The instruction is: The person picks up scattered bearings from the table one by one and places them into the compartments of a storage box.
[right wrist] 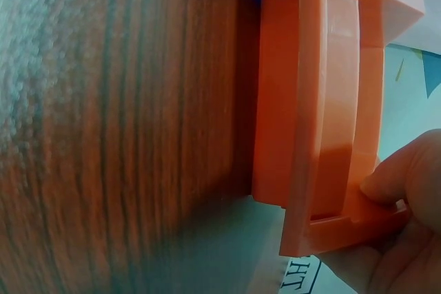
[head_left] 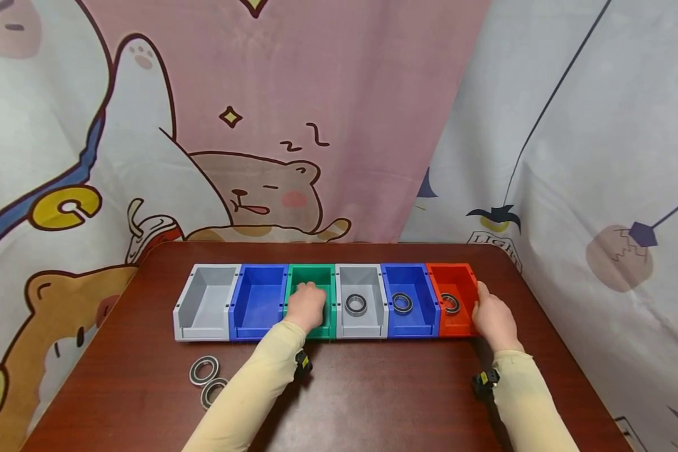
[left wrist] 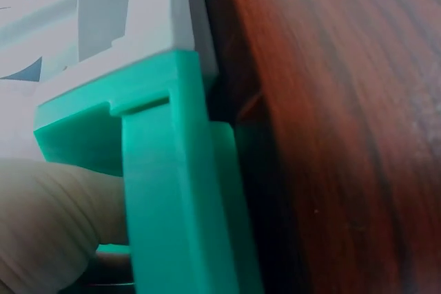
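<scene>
My left hand (head_left: 306, 306) reaches down into the green bin (head_left: 312, 272), third from the left in a row of bins. In the left wrist view its bent fingers (left wrist: 103, 204) are behind the bin's front lip; I cannot tell whether they grip anything. At the row's right end, my right hand (head_left: 495, 320) pinches the side wall of the red bin (head_left: 452, 274), its thumb (right wrist: 389, 180) inside the wall. One ring bearing (head_left: 457, 304) lies in the red bin. Another bearing (head_left: 394, 304) is in the right blue bin, and one (head_left: 347, 305) in the right grey bin.
Left of the green bin stand a blue bin (head_left: 260, 298) and a grey bin (head_left: 210, 295), no bearings visible in either. Two more bearings (head_left: 193, 371) lie on the brown table (head_left: 395, 395) at the front left, beside the left sleeve (head_left: 248, 389). Printed curtains hang behind.
</scene>
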Demonstrator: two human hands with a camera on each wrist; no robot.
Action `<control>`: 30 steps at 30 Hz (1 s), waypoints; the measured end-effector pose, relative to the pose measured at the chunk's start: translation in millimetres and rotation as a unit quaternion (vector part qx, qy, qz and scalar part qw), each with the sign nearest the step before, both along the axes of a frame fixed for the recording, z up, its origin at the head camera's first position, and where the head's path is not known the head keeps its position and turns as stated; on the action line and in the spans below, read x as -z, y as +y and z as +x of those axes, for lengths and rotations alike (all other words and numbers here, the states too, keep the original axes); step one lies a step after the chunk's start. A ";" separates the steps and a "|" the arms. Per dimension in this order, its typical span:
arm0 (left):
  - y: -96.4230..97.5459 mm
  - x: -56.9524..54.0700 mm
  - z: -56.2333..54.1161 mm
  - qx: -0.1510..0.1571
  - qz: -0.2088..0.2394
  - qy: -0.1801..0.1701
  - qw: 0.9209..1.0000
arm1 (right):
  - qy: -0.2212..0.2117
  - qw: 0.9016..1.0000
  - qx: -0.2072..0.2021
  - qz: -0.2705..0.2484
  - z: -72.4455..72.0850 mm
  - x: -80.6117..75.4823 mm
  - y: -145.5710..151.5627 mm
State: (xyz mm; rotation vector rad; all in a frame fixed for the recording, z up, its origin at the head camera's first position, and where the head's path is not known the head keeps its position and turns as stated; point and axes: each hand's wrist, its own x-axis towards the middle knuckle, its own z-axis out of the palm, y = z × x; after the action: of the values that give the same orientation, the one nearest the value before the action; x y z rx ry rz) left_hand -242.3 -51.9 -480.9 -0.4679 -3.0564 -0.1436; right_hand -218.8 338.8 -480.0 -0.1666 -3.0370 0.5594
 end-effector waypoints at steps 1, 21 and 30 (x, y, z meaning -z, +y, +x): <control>-0.2 -0.5 0.7 -0.002 0.001 -0.001 1.000 | 0.001 1.000 -0.001 0.000 -0.2 0.3 -0.6; -44.7 -51.9 43.3 0.063 0.212 0.034 0.975 | 0.000 1.000 -0.008 -0.002 0.2 -2.0 3.5; -69.5 -57.2 62.3 0.092 0.250 0.032 0.963 | 0.002 1.000 -0.006 -0.006 1.6 -1.2 1.1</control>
State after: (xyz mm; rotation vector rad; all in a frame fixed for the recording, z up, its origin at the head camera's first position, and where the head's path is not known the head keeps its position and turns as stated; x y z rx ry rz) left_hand -180.0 -121.4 -423.7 -0.6909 -2.7542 -0.8585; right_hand -217.2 339.9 -478.8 -0.1474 -3.0338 0.5774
